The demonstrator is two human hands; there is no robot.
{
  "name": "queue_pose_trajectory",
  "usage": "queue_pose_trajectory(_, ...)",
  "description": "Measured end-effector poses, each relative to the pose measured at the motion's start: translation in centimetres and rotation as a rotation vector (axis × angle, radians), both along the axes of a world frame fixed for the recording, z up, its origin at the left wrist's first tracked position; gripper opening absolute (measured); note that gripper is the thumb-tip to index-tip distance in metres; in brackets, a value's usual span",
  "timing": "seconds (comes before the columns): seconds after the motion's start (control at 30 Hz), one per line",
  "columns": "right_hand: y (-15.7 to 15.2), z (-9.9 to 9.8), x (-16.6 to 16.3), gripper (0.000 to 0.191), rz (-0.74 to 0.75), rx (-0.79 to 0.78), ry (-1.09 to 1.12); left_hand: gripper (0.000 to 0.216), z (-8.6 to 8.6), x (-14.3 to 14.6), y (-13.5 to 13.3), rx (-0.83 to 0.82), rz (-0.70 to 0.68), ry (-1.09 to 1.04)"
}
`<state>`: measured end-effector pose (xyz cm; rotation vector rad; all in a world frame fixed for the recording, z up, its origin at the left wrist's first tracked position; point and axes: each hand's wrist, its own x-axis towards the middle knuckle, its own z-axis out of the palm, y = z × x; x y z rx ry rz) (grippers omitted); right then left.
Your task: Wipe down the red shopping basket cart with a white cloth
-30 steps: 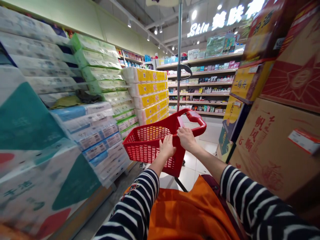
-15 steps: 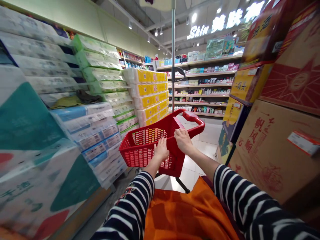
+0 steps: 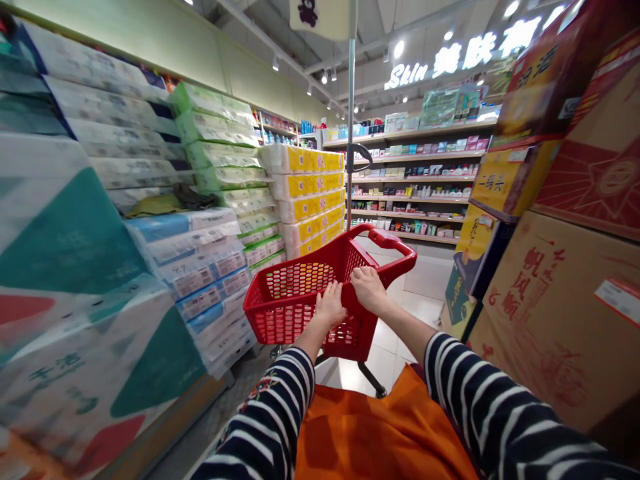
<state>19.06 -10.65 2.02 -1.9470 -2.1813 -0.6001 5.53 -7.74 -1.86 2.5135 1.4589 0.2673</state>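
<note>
Both hands gripping near rim of red shopping basket, empty, riding on a trolley frame. L hand & R hand closed side by side on rim, prob. for steering. Tissue packs stacked just left; cartons right.

Interior of a supermarket aisle. At left, wrapped multipacks of tissue paper are stacked in tiers, with yellow packs beyond them. At right stand printed cardboard cartons piled high. Long wall shelves at the far end carry rows of small bottles and boxes beneath an illuminated sign reading "Skin". A red plastic shopping basket on a wheeled frame occupies the tiled floor. Track lights line the ceiling.
</note>
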Motion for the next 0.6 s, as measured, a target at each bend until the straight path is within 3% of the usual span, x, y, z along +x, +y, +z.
queue_pose_trajectory(0.07, 0.1, 0.4, 0.4, 0.032, -0.026, -0.022, 0.009, 0.075, -0.8, -1.9, 0.6, 0.007, 0.044, 0.012)
queue_pose_trajectory(0.2, 0.2, 1.8, 3.2, 0.033, -0.161, 0.001, 0.046, 0.074, -3.1, -8.0, 1.9, 0.052, 0.358, 0.086)
queue_pose_trajectory(0.27, 0.5, 1.8, 3.4, 0.033, -0.195, 0.025, 0.057, 0.075, -4.0, -10.6, 2.2, 0.073, 0.425, 0.108)
queue_pose_trajectory(0.37, 1.2, 0.3, 0.8, 0.032, -0.136, 0.010, 0.053, 0.077, -4.5, -12.4, 2.2, 0.067, 0.433, 0.115)
queue_pose_trajectory(0.5, 2.1, -2.3, -4.1, 0.036, 0.044, -0.022, 0.024, 0.077, -4.4, -12.5, 2.1, 0.068, 0.398, 0.124)
queue_pose_trajectory(0.6, 2.3, -2.7, -4.4, 0.038, 0.078, -0.016, 0.004, 0.076, -4.4, -12.5, 2.1, 0.082, 0.360, 0.116)
